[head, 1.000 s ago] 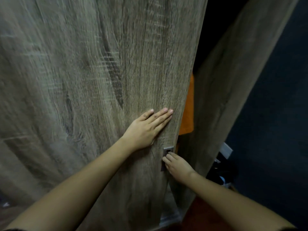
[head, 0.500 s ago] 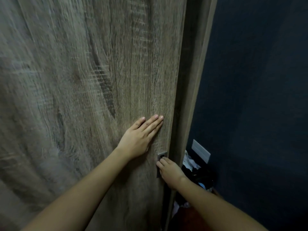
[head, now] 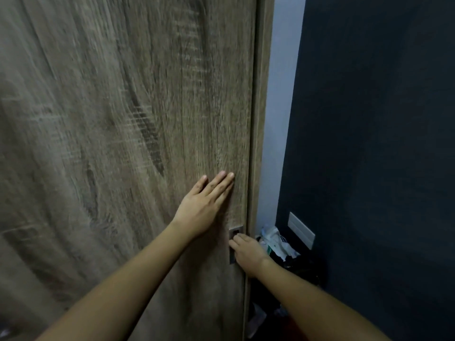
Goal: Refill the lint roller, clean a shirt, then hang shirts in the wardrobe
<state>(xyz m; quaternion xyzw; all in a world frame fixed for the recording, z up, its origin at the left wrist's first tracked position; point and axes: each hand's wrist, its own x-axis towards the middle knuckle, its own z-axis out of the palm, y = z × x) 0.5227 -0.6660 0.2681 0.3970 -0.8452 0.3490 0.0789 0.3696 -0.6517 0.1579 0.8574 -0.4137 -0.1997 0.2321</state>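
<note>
Left hand flat, fingers spread on wood-grain wardrobe door; right hand fingers hooked at metal handle. Door edge flush against frame.

- The left hand and forearm are bare, with no sleeve, ring or watch.
- The right hand and forearm are likewise bare.

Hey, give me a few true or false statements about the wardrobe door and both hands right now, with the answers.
1. The left hand lies flat on the wardrobe door. True.
2. The right hand holds a shirt. False: its fingers are at the metal handle.
3. The door stands wide open. False: it meets the side panel.
4. A white plate sits on the dark wall. True.
</note>
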